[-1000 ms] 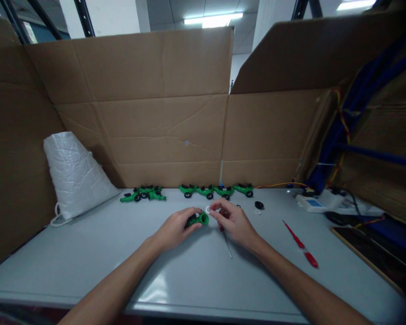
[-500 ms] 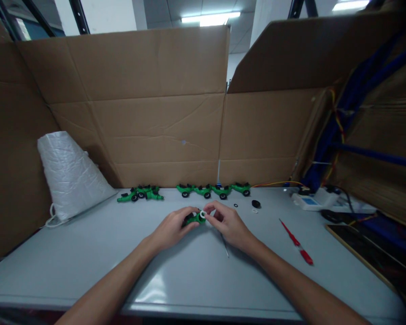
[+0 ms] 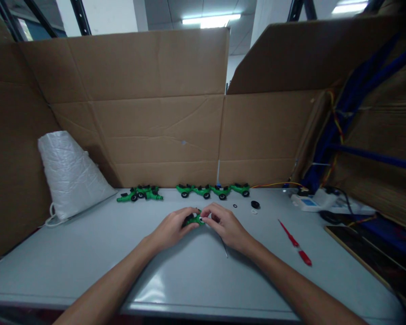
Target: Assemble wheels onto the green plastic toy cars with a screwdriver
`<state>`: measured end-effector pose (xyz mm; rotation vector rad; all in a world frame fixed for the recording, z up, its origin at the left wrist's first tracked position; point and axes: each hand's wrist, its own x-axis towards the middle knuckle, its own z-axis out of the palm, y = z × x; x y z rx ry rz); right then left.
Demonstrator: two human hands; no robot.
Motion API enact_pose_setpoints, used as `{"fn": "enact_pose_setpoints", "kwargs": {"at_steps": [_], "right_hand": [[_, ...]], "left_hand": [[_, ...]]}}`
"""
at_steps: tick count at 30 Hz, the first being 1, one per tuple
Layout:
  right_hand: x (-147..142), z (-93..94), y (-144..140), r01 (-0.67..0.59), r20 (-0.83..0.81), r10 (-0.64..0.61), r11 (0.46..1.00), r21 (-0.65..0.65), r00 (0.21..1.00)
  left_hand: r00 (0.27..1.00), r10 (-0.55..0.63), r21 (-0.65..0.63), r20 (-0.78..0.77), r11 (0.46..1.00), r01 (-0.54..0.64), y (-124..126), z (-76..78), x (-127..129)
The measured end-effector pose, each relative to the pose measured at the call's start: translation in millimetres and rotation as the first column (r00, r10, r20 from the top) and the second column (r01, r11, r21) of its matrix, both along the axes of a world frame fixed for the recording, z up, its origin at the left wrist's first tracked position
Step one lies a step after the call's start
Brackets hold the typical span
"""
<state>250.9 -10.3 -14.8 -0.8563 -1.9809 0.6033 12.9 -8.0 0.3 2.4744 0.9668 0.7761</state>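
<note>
My left hand (image 3: 173, 229) is closed around a small green part (image 3: 195, 220) with black pieces on it, like a little toy vehicle body, and holds it just above the table. Thumb and fingertips of my right hand (image 3: 225, 225) pinch together at the part's right end. A small white ring (image 3: 201, 219) shows there only partly, mostly covered by the fingertips and against the green part. From under my right hand a thin metal rod (image 3: 224, 248) sticks out toward me; its other end is hidden.
Several similar green pieces with black wheels (image 3: 222, 192) line the back, and more green pieces (image 3: 140, 193) sit further left. A black disc (image 3: 255, 204), a small black ring (image 3: 235, 206) and a red tool (image 3: 295, 242) lie right. A white bag (image 3: 71, 176) and power strip (image 3: 311, 203) flank the table.
The right fingertips have moved slightly left onto the green part's end. The white ring, plainly visible before, is now mostly covered. My left hand has kept its grip.
</note>
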Motion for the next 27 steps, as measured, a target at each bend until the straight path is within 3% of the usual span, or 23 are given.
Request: {"fn": "enact_pose_setpoints", "kwargs": {"at_steps": [18, 27], "right_hand": [[-3, -8.8, 5, 0.043, -0.002, -0.044, 0.998, -0.054, 0.999], [-3, -11.3, 0, 0.023, 0.086, -0.025, 0.999, 0.026, 0.996]], "left_hand": [[1.000, -0.007, 0.010, -0.011, 1.000, 0.007, 2, -1.6, -2], [1.000, -0.013, 0.003, 0.010, 1.000, 0.013, 3, -4.9, -4]]}}
